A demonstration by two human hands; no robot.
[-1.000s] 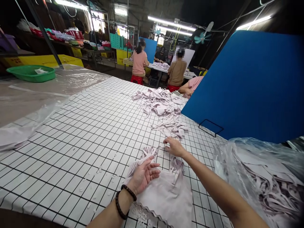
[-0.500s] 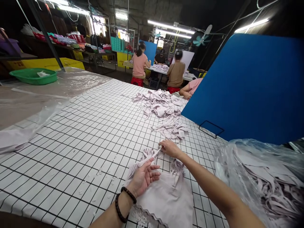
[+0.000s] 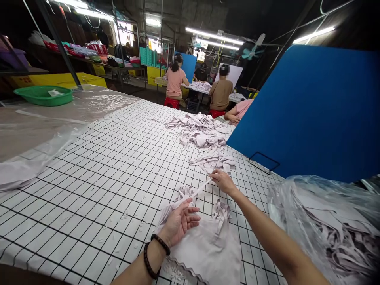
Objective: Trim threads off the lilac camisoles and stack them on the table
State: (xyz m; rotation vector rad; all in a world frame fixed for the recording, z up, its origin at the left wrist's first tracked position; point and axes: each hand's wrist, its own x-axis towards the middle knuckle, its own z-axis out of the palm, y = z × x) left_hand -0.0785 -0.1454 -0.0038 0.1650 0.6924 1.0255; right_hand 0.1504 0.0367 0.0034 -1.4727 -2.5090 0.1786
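A pale lilac camisole point(image 3: 210, 249) with thin straps and a wavy hem lies spread before me. My left hand point(image 3: 181, 221), two dark bead bracelets at its wrist, rests palm up on its left side. Its fingers are loosely curled and apart, with the thumb beside a strap. Farther forward, my right hand point(image 3: 221, 180) pinches the far end of that strap point(image 3: 202, 188), which runs taut back towards my left thumb. Bunched straps point(image 3: 221, 209) lie at the camisole's upper right. Whether the left thumb presses on the strap is hard to make out.
Heaps of similar lilac garments point(image 3: 202, 130) lie ahead on the gridded tabletop point(image 3: 118, 170). A tall blue board point(image 3: 308, 111) and a clear plastic bag of garments point(image 3: 335, 221) stand to the right. At far left is a green basket point(image 3: 44, 97). Several people sit beyond.
My right hand has moved right and slightly away from me, drawing out a longer stretch of strap. The left hand and the camisole's body stay in place.
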